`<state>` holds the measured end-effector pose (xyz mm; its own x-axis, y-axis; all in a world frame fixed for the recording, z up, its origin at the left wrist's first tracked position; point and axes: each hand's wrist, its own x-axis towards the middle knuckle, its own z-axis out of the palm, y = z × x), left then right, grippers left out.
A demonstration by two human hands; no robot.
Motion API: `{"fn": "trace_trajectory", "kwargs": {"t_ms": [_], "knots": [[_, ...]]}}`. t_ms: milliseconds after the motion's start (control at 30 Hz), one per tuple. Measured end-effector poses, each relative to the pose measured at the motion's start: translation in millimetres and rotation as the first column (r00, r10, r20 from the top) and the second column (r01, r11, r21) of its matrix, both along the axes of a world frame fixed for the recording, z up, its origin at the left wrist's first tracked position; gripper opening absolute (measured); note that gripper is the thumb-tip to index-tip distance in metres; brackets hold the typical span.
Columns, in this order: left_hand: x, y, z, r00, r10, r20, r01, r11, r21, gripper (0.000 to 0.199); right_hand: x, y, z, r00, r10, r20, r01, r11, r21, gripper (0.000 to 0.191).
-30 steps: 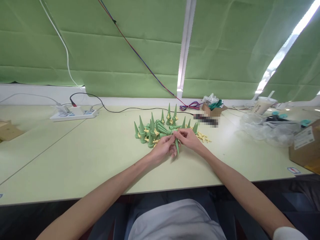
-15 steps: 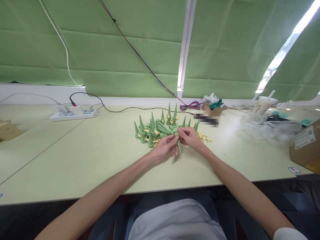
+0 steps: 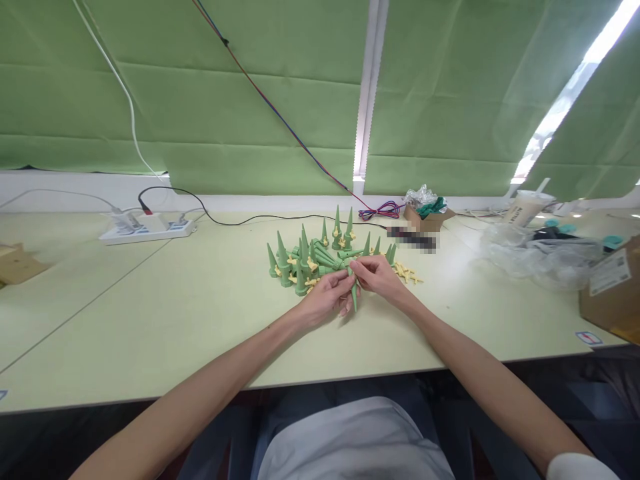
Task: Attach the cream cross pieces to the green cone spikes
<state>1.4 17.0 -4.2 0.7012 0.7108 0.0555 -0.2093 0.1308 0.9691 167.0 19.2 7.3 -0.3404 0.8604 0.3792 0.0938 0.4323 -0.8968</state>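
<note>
A green cone-shaped piece (image 3: pixel 355 298) points down toward the table's front edge, held between both hands. My left hand (image 3: pixel 326 297) has its fingers round it from the left. From the right, my right hand (image 3: pixel 376 275) pinches its upper end with thumb and fingertips. Just behind the hands stand several green spikes (image 3: pixel 283 257) with small yellow parts on them, and more green pieces (image 3: pixel 325 255) lie among them. Loose yellow pieces (image 3: pixel 407 273) are heaped to the right of my right hand.
On the pale table (image 3: pixel 200 320), a power strip (image 3: pixel 150 230) lies at the back left. An open small box (image 3: pixel 430 219) and a cup (image 3: pixel 525 208) stand behind, plastic bags (image 3: pixel 540 260) and a carton (image 3: pixel 613 290) at the right. A thin black cable crosses behind the pieces.
The held green piece has shifted slightly left and its tip now points more nearly straight down. My right hand has moved a little left with it.
</note>
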Motion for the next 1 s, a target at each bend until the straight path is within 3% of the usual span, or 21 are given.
{"fn": "trace_trajectory", "kwargs": {"t_ms": [433, 633, 800, 1000], "knots": [[-1.1, 1.2, -5.4, 1.0, 0.015, -0.006, -0.014, 0.999, 0.046, 0.042, 1.6, -0.3, -0.5, 1.0, 0.018, 0.007, -0.018, 0.999, -0.045, 0.05], [0.6, -2.3, 2.2, 0.999, 0.019, 0.032, -0.018, 1.0, -0.025, 0.036, 1.3, 0.6, 1.0, 1.0, -0.004, -0.001, 0.004, 0.999, -0.053, 0.051], [0.6, -4.1, 8.2, 0.997, -0.023, 0.072, 0.026, 0.999, -0.045, 0.033, 1.0, 1.6, 2.1, 0.999, -0.029, -0.023, 0.028, 0.999, -0.027, 0.052], [-0.5, -1.0, 4.9, 0.999, -0.024, 0.022, 0.024, 1.0, -0.009, 0.032, 0.0, 3.5, -1.7, 0.997, -0.063, 0.033, 0.063, 0.998, 0.024, 0.053]]}}
